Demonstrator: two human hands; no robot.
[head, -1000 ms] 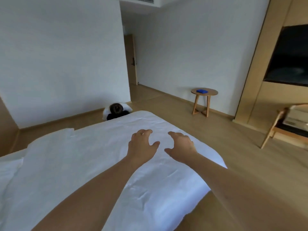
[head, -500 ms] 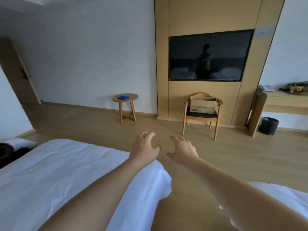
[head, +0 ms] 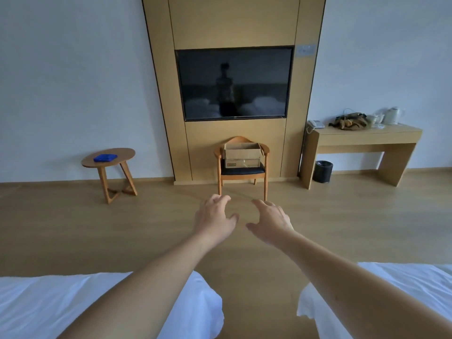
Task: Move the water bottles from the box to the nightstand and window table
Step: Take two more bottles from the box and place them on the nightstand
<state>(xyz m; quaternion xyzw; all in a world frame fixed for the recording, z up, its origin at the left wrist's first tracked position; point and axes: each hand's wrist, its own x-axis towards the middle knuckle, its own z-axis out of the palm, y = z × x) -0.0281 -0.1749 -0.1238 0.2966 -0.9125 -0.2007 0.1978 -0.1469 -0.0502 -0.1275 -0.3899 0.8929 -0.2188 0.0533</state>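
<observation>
An open cardboard box (head: pixel 242 154) stands on the seat of a wooden chair (head: pixel 266 165) against the TV wall, straight ahead across the floor. Its inside is hidden, so no water bottles show. My left hand (head: pixel 214 217) and my right hand (head: pixel 270 222) are stretched out in front of me at mid-height, side by side, fingers loosely spread and holding nothing. Both hands are well short of the chair, over bare wooden floor.
Two white beds flank me, one at lower left (head: pixel 49 304) and one at lower right (head: pixel 415 285), with a floor gap between. A small round wooden table (head: pixel 122 155) with a blue item (head: pixel 105 157) stands left. A desk (head: pixel 367 138) and black bin (head: pixel 322 171) are right.
My view has swung right, from the left bed and doorway to facing the TV wall and the chair with the box. Both hands stayed out in front, empty.
</observation>
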